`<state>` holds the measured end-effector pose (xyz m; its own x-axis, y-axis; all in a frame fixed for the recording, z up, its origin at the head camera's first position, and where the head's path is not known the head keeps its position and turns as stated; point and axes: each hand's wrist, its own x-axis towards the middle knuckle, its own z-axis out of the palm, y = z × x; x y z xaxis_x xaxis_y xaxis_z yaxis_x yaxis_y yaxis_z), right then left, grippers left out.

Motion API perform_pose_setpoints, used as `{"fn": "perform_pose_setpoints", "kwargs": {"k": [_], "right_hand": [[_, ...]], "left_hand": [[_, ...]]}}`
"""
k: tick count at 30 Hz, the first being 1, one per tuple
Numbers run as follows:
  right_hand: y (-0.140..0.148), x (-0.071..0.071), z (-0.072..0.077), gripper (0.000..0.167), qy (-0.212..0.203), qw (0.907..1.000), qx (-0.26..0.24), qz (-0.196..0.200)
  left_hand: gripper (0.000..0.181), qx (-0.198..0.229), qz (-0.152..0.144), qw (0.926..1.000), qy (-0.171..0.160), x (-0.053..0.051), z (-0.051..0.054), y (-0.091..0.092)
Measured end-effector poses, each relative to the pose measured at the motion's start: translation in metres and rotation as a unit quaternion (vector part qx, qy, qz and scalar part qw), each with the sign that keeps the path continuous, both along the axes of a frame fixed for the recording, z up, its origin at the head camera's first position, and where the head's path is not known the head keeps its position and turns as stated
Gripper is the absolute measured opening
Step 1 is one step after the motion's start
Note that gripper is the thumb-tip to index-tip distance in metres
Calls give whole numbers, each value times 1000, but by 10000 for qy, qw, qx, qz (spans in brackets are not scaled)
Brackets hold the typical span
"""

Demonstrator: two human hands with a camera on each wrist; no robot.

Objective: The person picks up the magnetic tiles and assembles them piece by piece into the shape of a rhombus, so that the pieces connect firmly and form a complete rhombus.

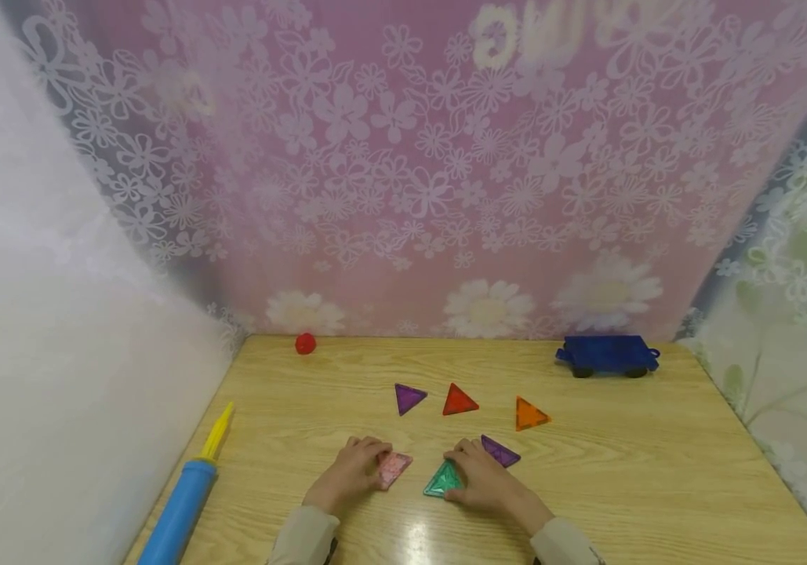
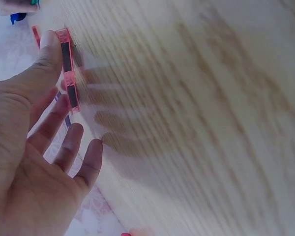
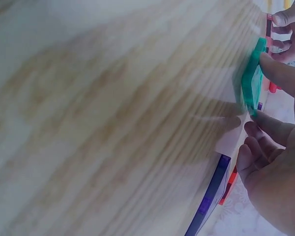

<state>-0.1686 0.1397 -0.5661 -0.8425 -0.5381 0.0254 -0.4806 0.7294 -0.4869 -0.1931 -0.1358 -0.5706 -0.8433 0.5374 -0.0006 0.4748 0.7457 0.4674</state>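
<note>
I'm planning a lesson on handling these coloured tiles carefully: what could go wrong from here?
The nearer purple tile could get knocked, as it lies right beside the right hand. The pink tile might slip, since the left hand pinches it at one side only. Dark strips show in its edge; if they are magnets, it could snap crookedly onto the green tile in the right hand.

Pink tile (image 1: 395,468) here, green triangular tile (image 1: 441,481) there! Purple triangle (image 1: 408,399), red triangle (image 1: 458,401), orange triangle (image 1: 530,416), wood-grained tan tabletop (image 1: 629,479), and white flowers (image 1: 490,309) patterning a pink-purple backdrop (image 1: 375,267)!
</note>
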Motion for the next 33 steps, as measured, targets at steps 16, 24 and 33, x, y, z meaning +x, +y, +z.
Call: {"fn": "perform_pose_setpoints", "kwargs": {"k": [16, 24, 33], "right_hand": [[-2, 1, -4, 66, -835, 9923, -918, 16], [-4, -1, -5, 64, -847, 9913, -1005, 9], [-7, -1, -6, 64, -857, 9914, -988, -92]], "left_hand": [[54, 1179, 430, 9905, -559, 8, -2, 11], [63, 1182, 344, 9909, -539, 11, -4, 22], [59, 1039, 369, 9928, -458, 11, -9, 32]]}}
